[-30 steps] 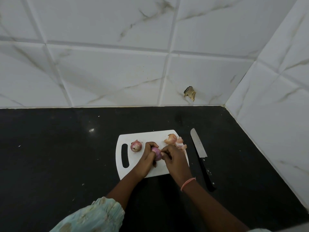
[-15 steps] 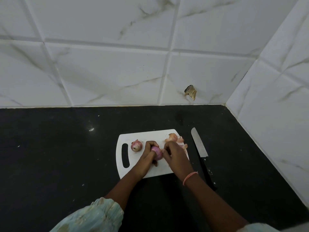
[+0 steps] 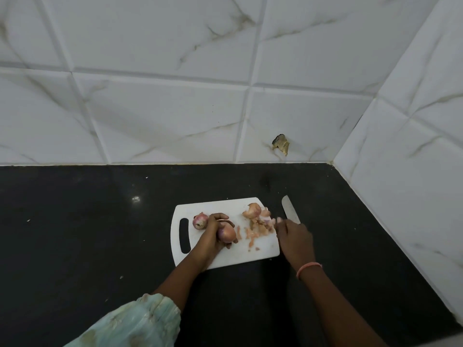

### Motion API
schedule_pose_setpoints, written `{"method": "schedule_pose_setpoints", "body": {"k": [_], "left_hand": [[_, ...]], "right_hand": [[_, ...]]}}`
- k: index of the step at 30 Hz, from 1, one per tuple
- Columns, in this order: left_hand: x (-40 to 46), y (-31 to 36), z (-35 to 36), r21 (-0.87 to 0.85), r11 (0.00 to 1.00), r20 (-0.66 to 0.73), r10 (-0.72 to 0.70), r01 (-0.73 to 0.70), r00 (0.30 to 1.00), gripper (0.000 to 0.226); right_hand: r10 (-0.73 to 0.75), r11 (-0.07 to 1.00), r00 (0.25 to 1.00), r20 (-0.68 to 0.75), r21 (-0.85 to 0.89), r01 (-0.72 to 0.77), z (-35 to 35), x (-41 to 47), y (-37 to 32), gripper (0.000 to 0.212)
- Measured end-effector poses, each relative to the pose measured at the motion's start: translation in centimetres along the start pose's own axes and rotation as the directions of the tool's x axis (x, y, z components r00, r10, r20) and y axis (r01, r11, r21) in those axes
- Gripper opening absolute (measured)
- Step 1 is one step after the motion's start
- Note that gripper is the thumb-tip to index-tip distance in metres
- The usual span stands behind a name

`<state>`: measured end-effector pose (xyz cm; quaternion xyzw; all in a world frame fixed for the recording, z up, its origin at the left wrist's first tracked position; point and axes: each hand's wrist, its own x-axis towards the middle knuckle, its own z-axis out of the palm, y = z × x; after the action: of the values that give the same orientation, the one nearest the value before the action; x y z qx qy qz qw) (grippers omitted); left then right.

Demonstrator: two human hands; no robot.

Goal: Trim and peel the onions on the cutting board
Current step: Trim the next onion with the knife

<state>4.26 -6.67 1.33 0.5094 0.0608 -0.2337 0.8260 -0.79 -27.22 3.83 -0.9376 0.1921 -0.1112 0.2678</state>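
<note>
A white cutting board [image 3: 220,206] lies on the black counter. My left hand [image 3: 213,236] grips a partly peeled pink onion [image 3: 226,233] just above the board's middle. A second onion [image 3: 200,220], still in its skin, rests on the board behind that hand. Loose peels [image 3: 258,227] and a larger curled skin [image 3: 253,210] lie on the board's right part. My right hand [image 3: 295,237] is at the board's right edge, its fingertips by the peels. It covers the handle of the knife [image 3: 290,212], and its grip is hidden.
The black counter [image 3: 100,234] meets white tiled walls at the back and on the right. A chipped spot [image 3: 281,144] marks the back wall. A light green sleeve [image 3: 140,321] covers my left forearm, and a pink band [image 3: 308,267] circles my right wrist.
My right hand has left the onion and moved right to the board's edge, over the knife handle. The peel pile on the board is now uncovered. The left hand keeps the onion.
</note>
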Motion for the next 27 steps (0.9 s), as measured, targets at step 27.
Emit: {"method": "schedule_pose_setpoints", "body": {"k": [27], "left_hand": [[0.3,-1.8,2.0,0.114,0.976,-0.226,-0.154,0.183,0.962,0.081]], "right_hand": [[-0.161,0.974,0.972,0.168,0.186,0.129,0.2,-8.3,-3.7,0.018]]}}
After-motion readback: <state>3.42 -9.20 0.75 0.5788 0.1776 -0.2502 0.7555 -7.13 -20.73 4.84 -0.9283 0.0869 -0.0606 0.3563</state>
